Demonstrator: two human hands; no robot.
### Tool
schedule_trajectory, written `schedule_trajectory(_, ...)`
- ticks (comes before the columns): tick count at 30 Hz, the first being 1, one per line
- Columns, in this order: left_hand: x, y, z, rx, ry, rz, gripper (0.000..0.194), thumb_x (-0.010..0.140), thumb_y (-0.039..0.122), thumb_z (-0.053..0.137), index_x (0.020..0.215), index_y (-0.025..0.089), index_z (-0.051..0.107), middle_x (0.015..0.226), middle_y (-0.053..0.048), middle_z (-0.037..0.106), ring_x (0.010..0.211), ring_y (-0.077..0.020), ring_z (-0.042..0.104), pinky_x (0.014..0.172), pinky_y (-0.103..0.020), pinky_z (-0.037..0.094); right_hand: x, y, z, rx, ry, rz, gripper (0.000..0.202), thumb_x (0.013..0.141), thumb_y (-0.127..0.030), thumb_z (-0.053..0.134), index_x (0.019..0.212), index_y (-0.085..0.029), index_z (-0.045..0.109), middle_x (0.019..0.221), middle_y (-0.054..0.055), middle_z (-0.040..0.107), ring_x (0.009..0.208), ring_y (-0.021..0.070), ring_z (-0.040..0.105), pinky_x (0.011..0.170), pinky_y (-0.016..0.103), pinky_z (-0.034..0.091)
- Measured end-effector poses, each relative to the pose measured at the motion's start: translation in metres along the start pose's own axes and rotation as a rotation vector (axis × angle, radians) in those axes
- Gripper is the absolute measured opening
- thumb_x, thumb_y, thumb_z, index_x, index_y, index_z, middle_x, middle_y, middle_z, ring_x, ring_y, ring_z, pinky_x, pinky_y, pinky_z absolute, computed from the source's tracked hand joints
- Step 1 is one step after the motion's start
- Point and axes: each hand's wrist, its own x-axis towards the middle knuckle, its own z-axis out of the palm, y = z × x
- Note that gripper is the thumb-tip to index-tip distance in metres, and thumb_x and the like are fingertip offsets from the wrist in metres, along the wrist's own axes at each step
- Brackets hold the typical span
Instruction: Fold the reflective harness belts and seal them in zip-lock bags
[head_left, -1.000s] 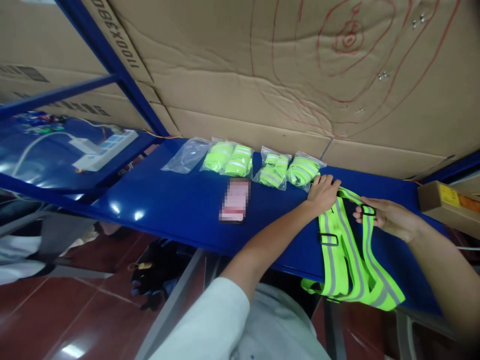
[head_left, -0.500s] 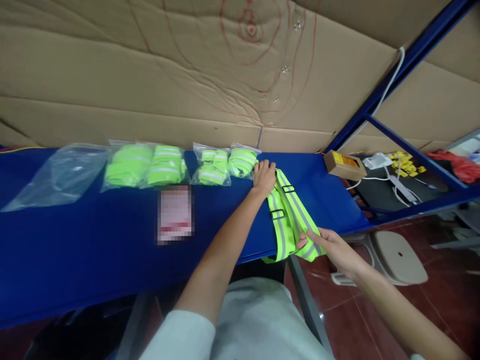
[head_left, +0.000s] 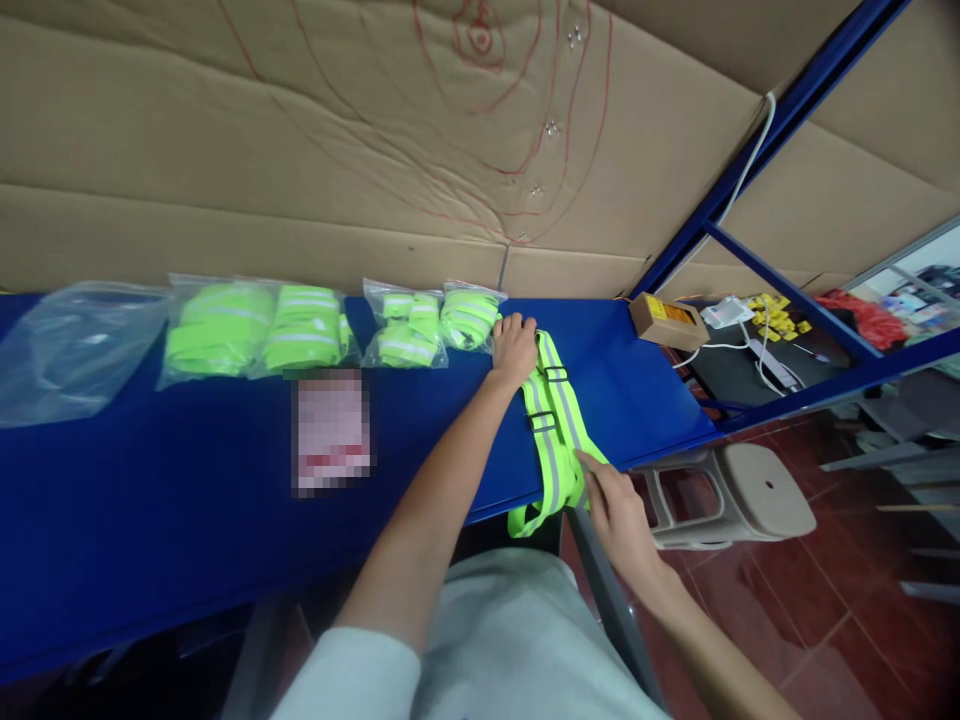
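Observation:
Neon-yellow reflective straps (head_left: 550,430) with grey stripes and black slide buckles (head_left: 541,421) lie lengthwise over the blue table, their near end drooping over its front edge. At their far end, my left hand (head_left: 515,348) is closed with bent fingers, pressing the straps to the table. Near the front edge my right hand (head_left: 619,512) grips the near part of the straps; some of its fingers are hidden behind the material. Just left of my left hand sits a clear bag (head_left: 471,318) with a rolled neon strap inside.
More bagged neon straps (head_left: 300,330) line the back of the blue table (head_left: 187,500), beside a flat clear plastic bag (head_left: 82,350). A blurred-out pinkish item (head_left: 332,430) lies in front. To the right are a cardboard box (head_left: 667,322), a blue frame post and a plastic stool (head_left: 765,490).
My right hand has moved left and inward with the near part of the straps, drawing them closer together. My left hand stays at the far end. The view has shifted slightly right.

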Motion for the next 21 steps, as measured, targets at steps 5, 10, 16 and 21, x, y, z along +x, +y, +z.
schedule_trajectory(5, 0.001, 0.003, -0.002, -0.016, 0.018, -0.048, 0.044, 0.106, 0.033, 0.022, 0.121, 0.017, 0.061, 0.119, -0.015, 0.062, 0.117, -0.0289, 0.054, 0.107, -0.044, 0.034, 0.001, 0.004, 0.009, -0.297, 0.115, -0.061, 0.034, 0.107, -0.031, 0.043, 0.134, -0.024, 0.062, 0.134, 0.013, 0.061, 0.124, 0.0312, 0.054, 0.102, 0.052, 0.033)
schedule_trajectory(10, -0.002, 0.006, -0.002, -0.015, -0.004, -0.016, 0.069, 0.096, 0.07, 0.038, 0.137, 0.017, 0.055, 0.128, -0.017, 0.059, 0.125, -0.0346, 0.051, 0.113, -0.049, 0.031, 0.009, 0.003, -0.01, -0.213, -0.074, -0.219, 0.036, 0.107, -0.035, 0.045, 0.137, -0.021, 0.06, 0.129, 0.012, 0.066, 0.121, 0.0275, 0.058, 0.103, 0.049, 0.034)
schedule_trajectory(16, -0.005, -0.002, 0.0, -0.038, -0.113, 0.171, 0.071, 0.093, 0.059, 0.056, 0.151, 0.019, 0.043, 0.148, -0.017, 0.049, 0.141, -0.0336, 0.041, 0.12, -0.047, 0.024, 0.07, 0.028, -0.049, 0.099, -0.263, -0.244, 0.035, 0.107, -0.04, 0.042, 0.108, -0.025, 0.074, 0.113, 0.006, 0.073, 0.105, 0.023, 0.067, 0.092, 0.038, 0.046)
schedule_trajectory(21, -0.008, -0.006, -0.001, -0.08, -0.147, 0.258, 0.085, 0.094, 0.056, 0.056, 0.162, 0.02, 0.018, 0.166, -0.019, 0.025, 0.156, -0.0358, 0.019, 0.124, -0.051, 0.018, 0.208, 0.058, -0.035, 0.287, -0.065, -0.084, 0.045, 0.1, -0.052, 0.048, 0.089, -0.017, 0.074, 0.096, 0.012, 0.073, 0.098, 0.0279, 0.066, 0.093, 0.039, 0.047)
